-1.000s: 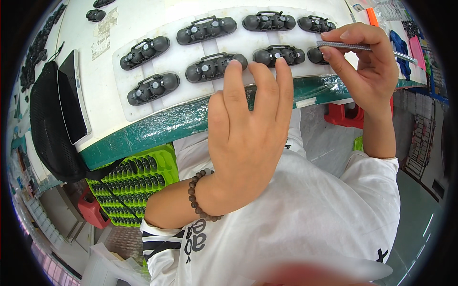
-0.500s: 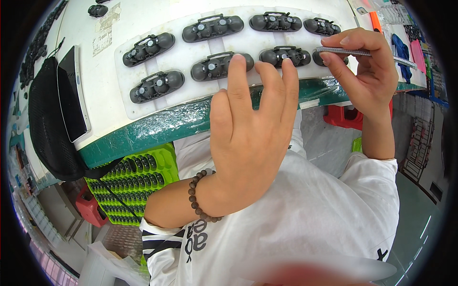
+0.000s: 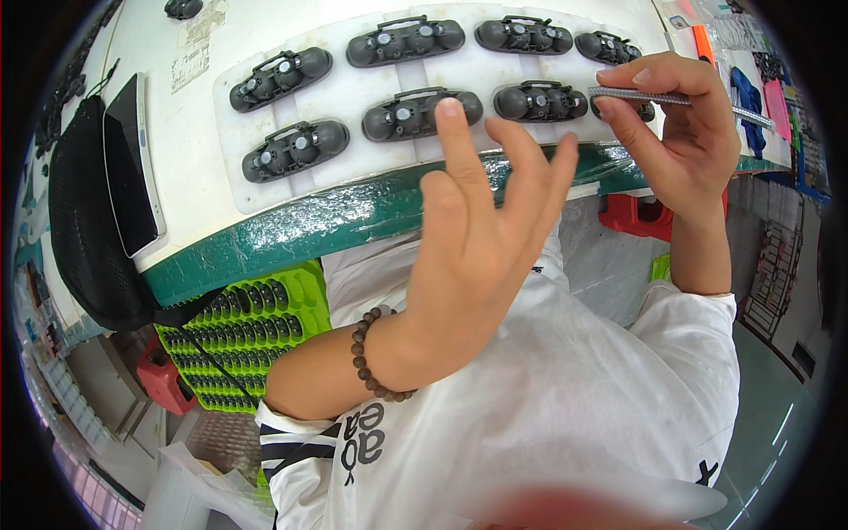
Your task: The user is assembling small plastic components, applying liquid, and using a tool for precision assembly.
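Note:
My left hand (image 3: 481, 225) is open, fingers spread. Its index fingertip lies over the right end of a black oval plastic assembly (image 3: 397, 120) in the near row; whether it touches cannot be told. The other fingers hang over the table's front edge. My right hand (image 3: 689, 132) pinches a slim silver rod with a ridged surface (image 3: 749, 116) between thumb and fingers. Behind that rod's tip, another assembly (image 3: 646, 112) is partly hidden. To its left sits another near-row assembly (image 3: 541, 102). Each has small round fittings and a thin bar along its far side.
A white board (image 3: 231, 190) bears two rows of these assemblies. Left of it lie a phone (image 3: 132, 168) and a black mesh pouch (image 3: 84, 221). The green table edge (image 3: 291, 225) runs in front of me. Below stands a lime tray (image 3: 309, 287) of small dark parts, near red stools (image 3: 632, 216).
My left hand has shifted right, its fingers lifting and spreading wider. The board's assemblies appear slightly farther away and to the right. My right hand keeps its grip on the rod, nearly unmoved.

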